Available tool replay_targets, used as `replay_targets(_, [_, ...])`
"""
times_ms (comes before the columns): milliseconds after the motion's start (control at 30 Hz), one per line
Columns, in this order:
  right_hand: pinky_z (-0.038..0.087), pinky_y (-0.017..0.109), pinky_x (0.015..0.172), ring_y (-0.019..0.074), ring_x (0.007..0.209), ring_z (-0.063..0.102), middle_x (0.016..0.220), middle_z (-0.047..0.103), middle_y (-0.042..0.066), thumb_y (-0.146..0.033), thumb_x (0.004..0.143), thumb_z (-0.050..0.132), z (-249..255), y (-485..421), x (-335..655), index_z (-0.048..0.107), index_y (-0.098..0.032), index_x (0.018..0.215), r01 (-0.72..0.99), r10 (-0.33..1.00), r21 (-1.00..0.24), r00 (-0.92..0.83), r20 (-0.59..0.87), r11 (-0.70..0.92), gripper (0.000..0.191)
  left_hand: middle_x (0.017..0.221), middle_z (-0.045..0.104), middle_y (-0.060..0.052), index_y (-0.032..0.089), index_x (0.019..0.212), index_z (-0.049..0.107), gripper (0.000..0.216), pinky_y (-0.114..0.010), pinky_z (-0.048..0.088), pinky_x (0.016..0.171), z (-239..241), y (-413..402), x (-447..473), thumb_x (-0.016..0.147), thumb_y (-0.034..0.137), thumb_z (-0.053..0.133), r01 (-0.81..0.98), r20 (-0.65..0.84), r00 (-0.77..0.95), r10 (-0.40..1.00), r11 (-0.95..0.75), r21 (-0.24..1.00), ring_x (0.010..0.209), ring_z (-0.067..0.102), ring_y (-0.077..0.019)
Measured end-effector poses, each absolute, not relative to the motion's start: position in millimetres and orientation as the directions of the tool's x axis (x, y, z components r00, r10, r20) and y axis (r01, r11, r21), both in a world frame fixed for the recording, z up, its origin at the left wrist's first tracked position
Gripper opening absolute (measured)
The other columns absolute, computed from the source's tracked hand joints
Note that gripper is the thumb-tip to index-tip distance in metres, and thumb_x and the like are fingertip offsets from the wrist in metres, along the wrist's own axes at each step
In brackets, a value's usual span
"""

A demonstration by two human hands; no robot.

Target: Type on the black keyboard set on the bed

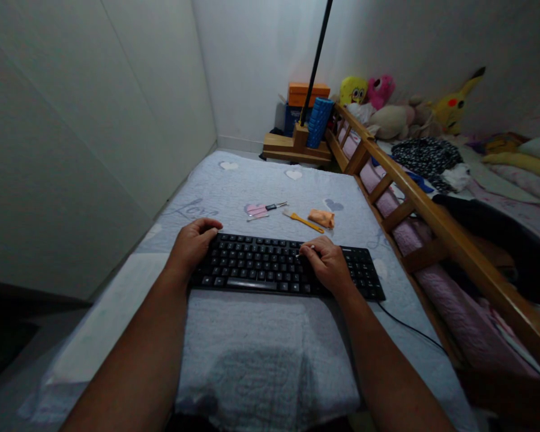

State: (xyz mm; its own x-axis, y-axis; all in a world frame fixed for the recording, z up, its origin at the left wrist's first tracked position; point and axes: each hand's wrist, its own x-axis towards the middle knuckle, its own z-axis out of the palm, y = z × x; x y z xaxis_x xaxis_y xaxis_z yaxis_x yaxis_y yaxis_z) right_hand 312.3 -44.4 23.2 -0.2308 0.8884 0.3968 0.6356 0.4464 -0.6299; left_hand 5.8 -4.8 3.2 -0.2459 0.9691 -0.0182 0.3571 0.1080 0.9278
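A black keyboard (pixel 252 263) lies flat on the light blue quilted cover. My left hand (pixel 193 243) grips its left end, thumb and fingers around the upper corner. Over the right part of the keys, my right hand (pixel 326 261) pinches a thin cotton swab (pixel 312 246), whose white ends show by the fingertips. Beyond the keyboard lie another cotton swab (pixel 257 217), a small tool with a black handle and metal prongs (pixel 276 206), a yellow-handled brush (pixel 308 224) and a crumpled orange cloth (pixel 321 218).
The keyboard's cable (pixel 411 327) runs off to the right. A wooden bed rail (pixel 414 198) borders that side, with plush toys and clothes behind it. A blue foam roller (pixel 319 123) and an orange box (pixel 308 93) stand at the back. A pale panel (pixel 94 120) rises on the left.
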Motion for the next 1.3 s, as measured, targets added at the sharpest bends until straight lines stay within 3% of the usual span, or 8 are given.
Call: replay_targets(1300, [0.045, 0.034, 0.077, 0.0196, 0.081, 0.057, 0.079, 0.068, 0.004, -0.024, 0.087, 0.053, 24.2, -46.1, 295.1, 0.069, -0.022, 0.083, 0.597, 0.868, -0.632, -0.301, 0.394, 0.494, 0.016, 0.076, 0.064, -0.001, 0.020, 0.084, 0.066, 0.026, -0.029, 0.042, 0.068, 7.8, -5.6, 7.4, 0.064, 0.033, 0.057, 0.397, -0.036, -0.252, 0.967, 0.137, 0.908, 0.069, 0.055, -0.0173])
